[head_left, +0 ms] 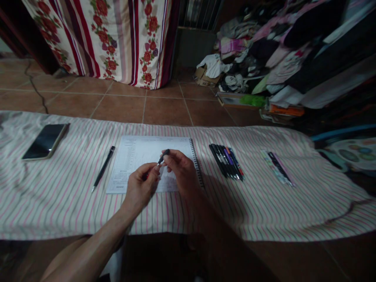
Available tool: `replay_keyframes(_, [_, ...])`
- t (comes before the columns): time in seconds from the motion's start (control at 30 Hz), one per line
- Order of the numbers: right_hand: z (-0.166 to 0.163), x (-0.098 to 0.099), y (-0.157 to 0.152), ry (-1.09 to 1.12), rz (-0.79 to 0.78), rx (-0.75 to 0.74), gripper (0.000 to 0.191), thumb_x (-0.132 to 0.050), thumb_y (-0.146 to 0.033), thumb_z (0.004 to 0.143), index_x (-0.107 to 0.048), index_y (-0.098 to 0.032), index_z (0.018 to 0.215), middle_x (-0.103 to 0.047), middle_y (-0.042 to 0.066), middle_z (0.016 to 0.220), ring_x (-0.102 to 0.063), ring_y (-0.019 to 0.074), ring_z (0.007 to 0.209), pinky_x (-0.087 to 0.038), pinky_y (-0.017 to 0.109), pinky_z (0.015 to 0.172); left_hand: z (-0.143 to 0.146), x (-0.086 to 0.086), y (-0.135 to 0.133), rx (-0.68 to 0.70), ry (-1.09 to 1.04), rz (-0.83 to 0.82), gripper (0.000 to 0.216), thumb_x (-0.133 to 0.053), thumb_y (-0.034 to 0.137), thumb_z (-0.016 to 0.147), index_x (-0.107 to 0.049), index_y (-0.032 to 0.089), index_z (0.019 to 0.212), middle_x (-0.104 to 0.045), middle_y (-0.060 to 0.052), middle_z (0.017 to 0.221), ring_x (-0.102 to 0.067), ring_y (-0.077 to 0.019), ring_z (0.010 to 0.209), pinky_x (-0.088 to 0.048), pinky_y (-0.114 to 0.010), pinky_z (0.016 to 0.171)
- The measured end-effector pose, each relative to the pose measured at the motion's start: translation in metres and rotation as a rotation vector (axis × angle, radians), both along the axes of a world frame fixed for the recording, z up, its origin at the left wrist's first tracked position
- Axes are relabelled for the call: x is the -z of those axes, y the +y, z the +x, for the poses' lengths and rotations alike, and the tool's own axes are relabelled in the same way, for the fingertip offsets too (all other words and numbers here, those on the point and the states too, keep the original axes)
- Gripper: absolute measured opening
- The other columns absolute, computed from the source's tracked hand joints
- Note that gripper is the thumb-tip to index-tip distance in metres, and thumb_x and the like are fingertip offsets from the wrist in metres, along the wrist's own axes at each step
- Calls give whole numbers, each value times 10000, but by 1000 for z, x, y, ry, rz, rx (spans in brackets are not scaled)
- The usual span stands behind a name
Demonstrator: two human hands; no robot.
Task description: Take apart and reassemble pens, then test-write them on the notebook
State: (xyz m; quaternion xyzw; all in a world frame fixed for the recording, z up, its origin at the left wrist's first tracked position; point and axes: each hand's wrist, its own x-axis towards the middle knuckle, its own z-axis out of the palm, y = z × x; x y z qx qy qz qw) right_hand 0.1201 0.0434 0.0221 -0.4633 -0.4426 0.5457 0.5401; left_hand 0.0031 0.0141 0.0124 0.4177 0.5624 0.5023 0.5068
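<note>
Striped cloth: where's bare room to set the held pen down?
Free: between phone and lone pen; the near-left cloth; right of the patterned packet. Crowded: the notebook, where left hand and right hand grip the held pen, and the pen row.

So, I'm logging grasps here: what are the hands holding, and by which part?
A black pen, over the notebook: the right hand pinches its upper end, the left hand its lower end.
</note>
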Motion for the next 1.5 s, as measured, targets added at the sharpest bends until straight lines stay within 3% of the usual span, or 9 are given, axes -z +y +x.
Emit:
replay_keyframes(0.93, [6,7,10,32,-14,90,270,-658,-382,699,-669,-192,892,-626,-7,681,-540,102,608,-383,216,504,3,1,0,30,-118,-75,276,-677,414,663,-644,147,720,-460,49,500,-386,-61,422,-298,-186,393])
replay_keyframes(1.5, [23,2,16,-15,-77,207,326,-631,-411,703,-661,-168,918,-645,22,783,-559,105,641,-390,209,527,-8,13,1,51,175,-52,303,-611,449,728,-694,165,789,-561,16,546,-481,-110,490,-372,-224,472])
